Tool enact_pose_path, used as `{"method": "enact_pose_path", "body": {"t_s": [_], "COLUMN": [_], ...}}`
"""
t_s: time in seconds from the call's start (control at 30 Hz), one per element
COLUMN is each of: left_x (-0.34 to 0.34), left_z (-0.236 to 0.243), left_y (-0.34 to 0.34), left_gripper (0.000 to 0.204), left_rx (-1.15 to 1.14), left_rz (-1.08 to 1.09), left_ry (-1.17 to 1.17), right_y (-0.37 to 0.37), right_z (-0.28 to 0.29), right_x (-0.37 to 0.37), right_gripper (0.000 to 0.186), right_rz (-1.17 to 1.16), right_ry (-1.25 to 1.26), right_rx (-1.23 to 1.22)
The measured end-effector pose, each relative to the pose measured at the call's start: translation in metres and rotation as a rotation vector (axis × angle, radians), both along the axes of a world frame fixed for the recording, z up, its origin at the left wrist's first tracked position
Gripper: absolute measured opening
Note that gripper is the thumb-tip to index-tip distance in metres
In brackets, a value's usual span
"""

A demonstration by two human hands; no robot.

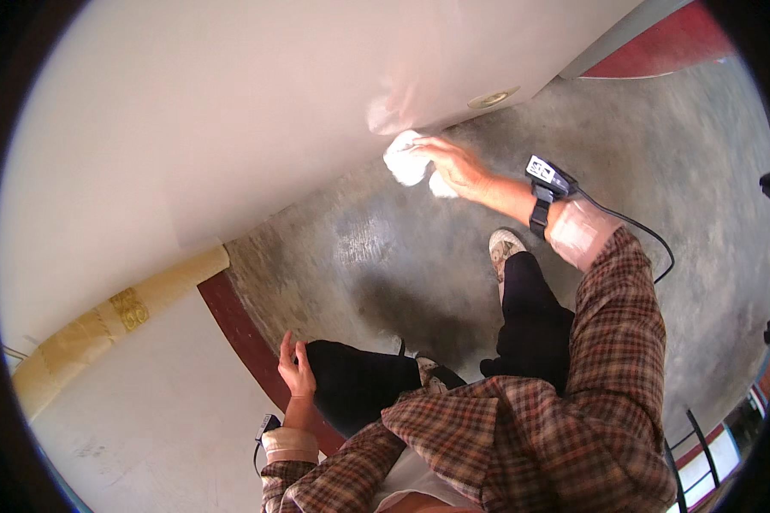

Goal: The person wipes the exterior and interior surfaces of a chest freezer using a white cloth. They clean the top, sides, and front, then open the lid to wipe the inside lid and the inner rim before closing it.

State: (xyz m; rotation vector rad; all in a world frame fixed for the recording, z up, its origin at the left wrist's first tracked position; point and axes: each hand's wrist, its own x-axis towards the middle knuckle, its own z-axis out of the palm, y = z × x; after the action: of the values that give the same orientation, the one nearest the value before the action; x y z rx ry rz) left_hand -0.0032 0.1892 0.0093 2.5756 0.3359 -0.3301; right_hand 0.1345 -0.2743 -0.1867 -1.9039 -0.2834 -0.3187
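My right hand (455, 167) is stretched forward and grips a crumpled white cloth (407, 161), pressing it against the lower edge of a glossy white surface (231, 111). A black wrist device (546, 184) with a cable sits on that arm. My left hand (296, 368) hangs low beside my left knee, fingers apart and holding nothing, close to a dark red band (244, 329) at the base of the wall. Both sleeves are brown plaid.
Grey concrete floor (659, 145) spreads to the right. My legs in black trousers and a light shoe (505, 248) stand on it. A tan patterned trim (120, 312) runs along the left. A red panel (667, 43) sits at the top right, railings at the lower right.
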Motion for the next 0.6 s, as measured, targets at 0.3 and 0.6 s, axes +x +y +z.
{"method": "enact_pose_path", "body": {"t_s": [0.3, 0.6], "left_x": [0.0, -0.009], "left_z": [0.007, 0.013], "left_y": [-0.011, -0.005], "left_gripper": [0.039, 0.04], "left_rx": [0.017, 0.063], "left_rz": [-0.069, -0.016], "left_ry": [-0.046, -0.097], "right_y": [0.035, 0.046], "right_z": [-0.016, -0.058], "right_x": [-0.044, 0.061], "right_gripper": [0.018, 0.014], "right_rz": [-0.274, -0.727], "right_ry": [1.265, 0.924], "right_rx": [1.024, 1.224]}}
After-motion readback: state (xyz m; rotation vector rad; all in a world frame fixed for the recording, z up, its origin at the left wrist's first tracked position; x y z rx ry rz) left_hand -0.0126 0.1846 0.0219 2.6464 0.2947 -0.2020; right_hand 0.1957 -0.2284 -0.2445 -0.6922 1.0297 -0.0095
